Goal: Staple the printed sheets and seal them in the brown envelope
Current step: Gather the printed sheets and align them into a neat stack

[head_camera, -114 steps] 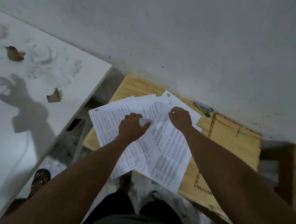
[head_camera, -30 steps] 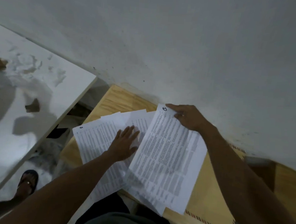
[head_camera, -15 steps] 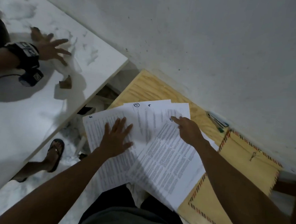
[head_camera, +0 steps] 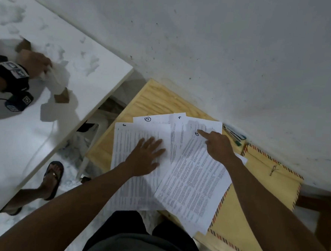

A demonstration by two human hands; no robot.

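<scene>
- Several printed sheets (head_camera: 187,187) fanned out across a small wooden table (head_camera: 152,103), overlapping, corners bearing handwritten numbers.
- Left hand (head_camera: 147,155) flat on the leftmost sheets, palm down, fingers (head_camera: 155,142) spread and pressing the paper onto the wooden table; nothing pinched.
- Right hand (head_camera: 218,146) over the sheet that lies uppermost on the right, index finger (head_camera: 202,132) stretched out, tip just beside the circled number at that sheet's top corner; other fingers curled under, not gripping anything.
- Brown envelope (head_camera: 254,190) with striped border flat on the wooden table, right of the sheets, partly under the rightmost one; metal clasp (head_camera: 273,169) visible near its far end.
- Pens or markers (head_camera: 234,135) at the far edge of the wooden table, against the wall, between sheets and envelope.
- Left of the wooden table, a white tabletop (head_camera: 75,80) with another person's hand (head_camera: 34,63) holding something white.
</scene>
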